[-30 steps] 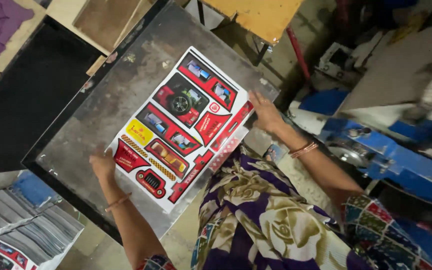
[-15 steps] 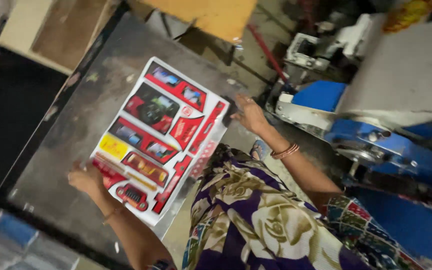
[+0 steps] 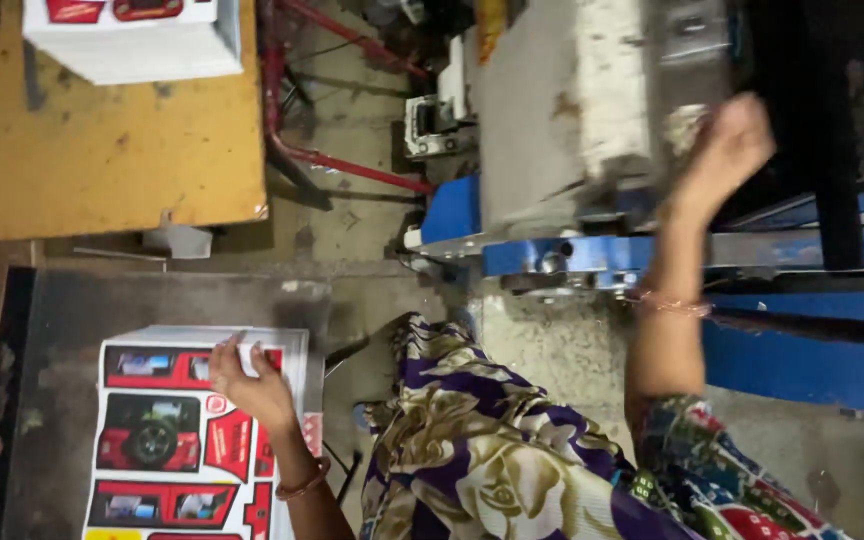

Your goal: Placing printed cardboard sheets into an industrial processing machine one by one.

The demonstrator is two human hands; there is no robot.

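Dark, scuffed metal table (image 3: pixel 62 300), a stack of red-printed cardboard sheets (image 3: pixel 177 440) flat upon it.
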